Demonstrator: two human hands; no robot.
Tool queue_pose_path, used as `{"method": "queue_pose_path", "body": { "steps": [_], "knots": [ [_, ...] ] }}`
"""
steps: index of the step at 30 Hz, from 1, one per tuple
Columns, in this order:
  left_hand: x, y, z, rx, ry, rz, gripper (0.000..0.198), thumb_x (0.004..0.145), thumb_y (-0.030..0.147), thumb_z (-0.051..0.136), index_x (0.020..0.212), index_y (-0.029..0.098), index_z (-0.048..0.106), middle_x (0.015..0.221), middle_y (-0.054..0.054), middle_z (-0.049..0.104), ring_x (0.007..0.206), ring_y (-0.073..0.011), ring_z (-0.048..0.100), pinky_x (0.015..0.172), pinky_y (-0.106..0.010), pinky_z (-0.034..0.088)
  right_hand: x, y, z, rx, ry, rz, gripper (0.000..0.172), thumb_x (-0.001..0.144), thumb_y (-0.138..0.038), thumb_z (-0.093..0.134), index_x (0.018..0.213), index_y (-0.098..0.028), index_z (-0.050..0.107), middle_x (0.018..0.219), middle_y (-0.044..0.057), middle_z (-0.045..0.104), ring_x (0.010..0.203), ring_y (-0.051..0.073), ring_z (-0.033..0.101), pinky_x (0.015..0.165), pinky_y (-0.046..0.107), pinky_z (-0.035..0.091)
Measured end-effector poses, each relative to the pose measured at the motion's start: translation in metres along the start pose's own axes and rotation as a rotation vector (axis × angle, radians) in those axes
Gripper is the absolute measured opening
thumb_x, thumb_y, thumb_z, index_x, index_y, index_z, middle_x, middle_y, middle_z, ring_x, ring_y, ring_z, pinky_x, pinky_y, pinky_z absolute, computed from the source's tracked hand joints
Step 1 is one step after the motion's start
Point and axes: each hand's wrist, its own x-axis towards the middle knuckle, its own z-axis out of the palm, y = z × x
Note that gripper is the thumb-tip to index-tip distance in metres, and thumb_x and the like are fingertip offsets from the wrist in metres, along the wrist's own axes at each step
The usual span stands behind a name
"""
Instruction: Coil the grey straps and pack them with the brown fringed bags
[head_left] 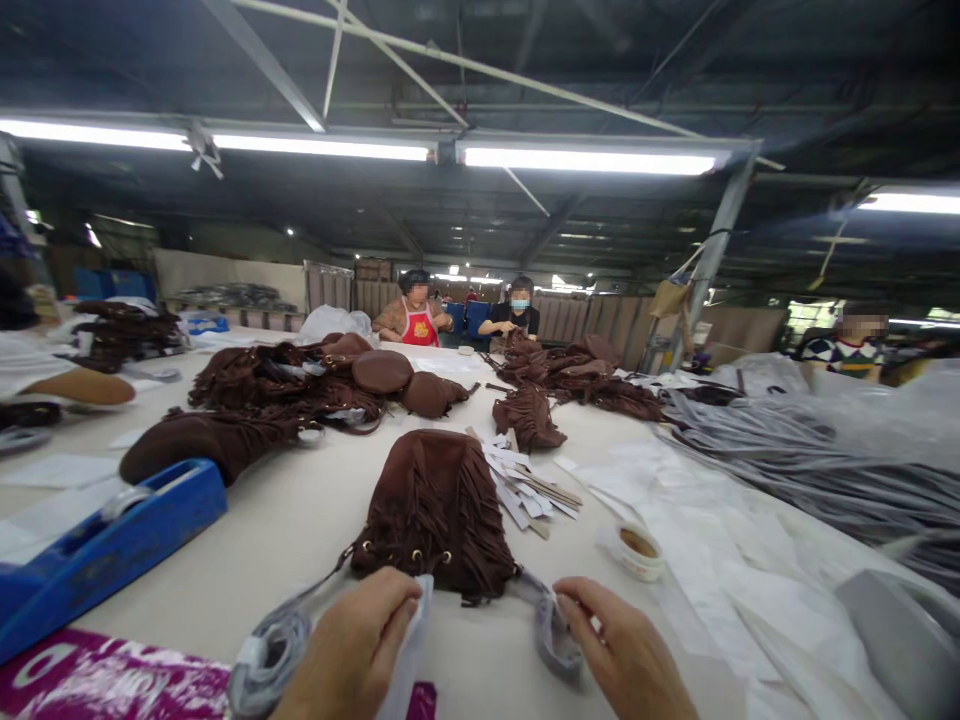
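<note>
A dark brown fringed drawstring bag (435, 500) lies on the white table (360, 560) in front of me, its eyelets facing my side. My left hand (364, 640) pinches a thin white sheet (412, 645) just below the bag's left part. Beside that hand lies a coiled strap (270, 650) in greyish wrapping, joined to the bag's left side. My right hand (622, 640) has thumb and fingers closed on the wrapped strap (555, 635) coming from the bag's right side. The fingertips partly cover it.
A blue tape dispenser (120, 550) stands at left. White strips (525, 480) and a tape roll (639, 552) lie at right, near white sheets (697, 520). More brown bags (285, 385) are heaped farther back. Grey wrapped straps (810, 450) pile up far right. Two co-workers (420, 322) sit opposite.
</note>
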Motion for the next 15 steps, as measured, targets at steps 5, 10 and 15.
{"method": "queue_pose_path", "body": {
  "steps": [5, 10, 15],
  "knots": [
    [0.057, -0.007, 0.012, 0.201, -0.063, 0.079, 0.034, 0.088, 0.017, 0.040, 0.110, 0.017, 0.066, 0.126, -0.012, 0.061, 0.120, -0.0266, 0.052, 0.105, -0.040, 0.037, -0.011, 0.046, 0.009, -0.173, -0.069, -0.169, 0.043, 0.083, -0.046, 0.056, 0.118, -0.024, 0.066, 0.130, 0.011, 0.060, 0.120, 0.028, 0.056, 0.100, 0.036, 0.047],
    [0.073, -0.056, 0.027, 0.205, -0.267, 0.072, 0.041, 0.084, 0.009, 0.041, 0.114, 0.013, 0.068, 0.135, -0.014, 0.055, 0.129, -0.0257, 0.047, 0.111, -0.041, 0.034, -0.013, 0.069, 0.028, -0.184, -0.239, -0.199, 0.052, 0.080, -0.032, 0.059, 0.131, -0.028, 0.058, 0.134, 0.009, 0.057, 0.122, 0.026, 0.055, 0.101, 0.033, 0.048],
    [0.051, -0.067, -0.001, 0.091, -0.135, 0.080, 0.047, 0.081, 0.006, 0.037, 0.114, 0.019, 0.068, 0.130, -0.008, 0.060, 0.121, -0.0198, 0.053, 0.107, -0.034, 0.037, -0.018, 0.075, 0.031, -0.170, -0.105, -0.258, 0.048, 0.080, -0.032, 0.059, 0.127, -0.022, 0.062, 0.134, 0.012, 0.056, 0.121, 0.028, 0.056, 0.100, 0.035, 0.049]
  ]
}}
